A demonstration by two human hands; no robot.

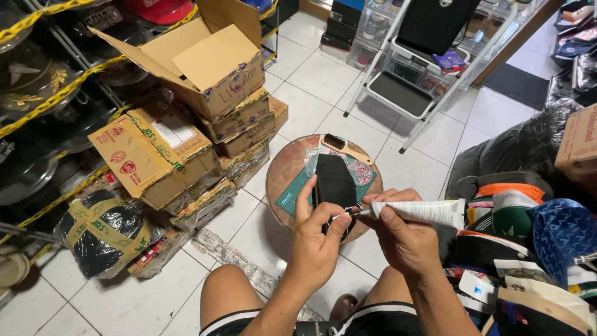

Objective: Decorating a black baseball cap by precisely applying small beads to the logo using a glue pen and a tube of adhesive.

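Your left hand (317,246) grips the lower end of a black fabric cap (334,183), thumb and forefinger pinching a small white patch at its edge while the other fingers curl behind the cloth. The cap stands roughly upright over a low round wooden stool (283,168), whose top serves as your work surface, and it hides part of a green cutting mat (295,193) lying there.

Your right hand (401,236) is closed around a white squeeze tube of glue (429,211), with the fingers wrapped tight along its body and the thumb pressed on top. The tube lies almost level, its narrow nozzle pointing left and meeting the white patch right beside your left thumb.

On the far side of the stool top rests a wooden-handled brush with dark bristles (341,146), and a round, sparkly pinkish patch (362,173) sits just beside the cap.

To your left, taped brown cardboard boxes (186,124) are stacked on the white tiled floor (311,87), the top one open, with a taped bundle of dark goods (106,230) near them. Beyond the stool stands a white folding step ladder (410,81). At your right, a heap of folded caps in many colours (528,236) lies close to your right forearm.
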